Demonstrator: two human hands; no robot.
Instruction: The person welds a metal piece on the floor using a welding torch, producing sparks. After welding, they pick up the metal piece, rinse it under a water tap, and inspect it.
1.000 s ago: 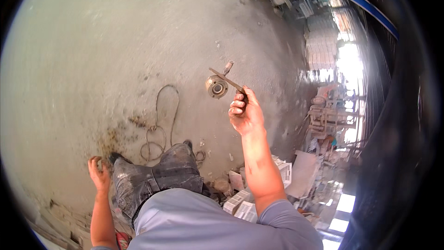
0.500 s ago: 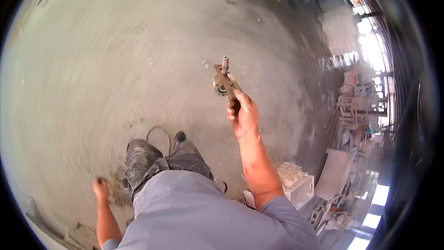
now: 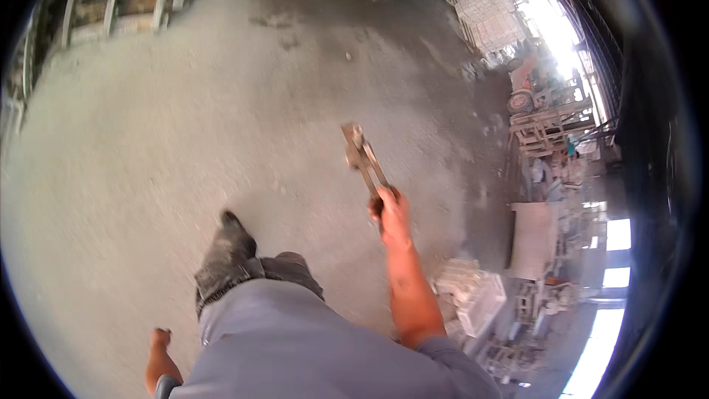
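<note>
My right hand (image 3: 393, 218) is closed around the near end of a brownish metal tool (image 3: 362, 155) with two long parallel bars and a blocky head. The tool points forward and slightly left, held in the air above the floor. Its exact kind does not show. Low at the left, my left hand (image 3: 160, 337) hangs beside my body, away from the tool. Its fingers look curled, but it is small and blurred, and whatever may be inside it is hidden.
Grey concrete floor (image 3: 185, 118) spreads ahead. Wooden pallets (image 3: 122, 0) lie at the far left. On the right stand a white crate (image 3: 481, 303), a pale upright panel (image 3: 533, 240) and a cluttered row of machinery with a wheel (image 3: 520, 102). One dark shoe (image 3: 231, 219) is stepping forward.
The view has shifted forward over the floor, bringing the pallets in at far left. My right hand has turned the tool so its ringed side no longer shows. My legs have changed stride.
</note>
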